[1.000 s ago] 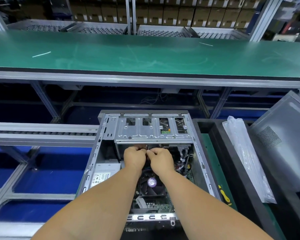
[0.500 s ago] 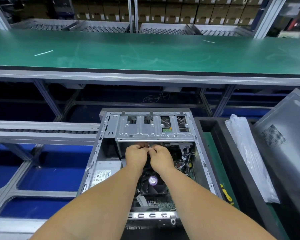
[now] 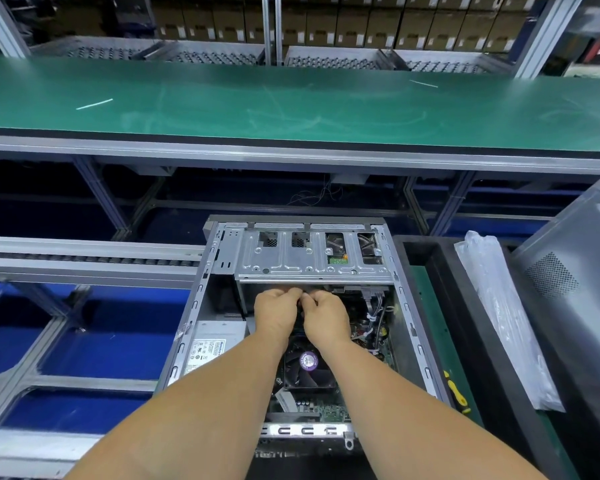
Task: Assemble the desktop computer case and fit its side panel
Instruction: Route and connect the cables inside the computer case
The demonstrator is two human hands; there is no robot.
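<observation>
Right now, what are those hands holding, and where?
Both hands pinch something small inside the case, just below the drive cage; what it is cannot be told.

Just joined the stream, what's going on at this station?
A person is working inside an open computer case. The left hand and right hand meet just below the drive cage, fingers curled on something small that they hide. The side panel is not fitted; it leans at the right beside a plastic bag.
</observation>
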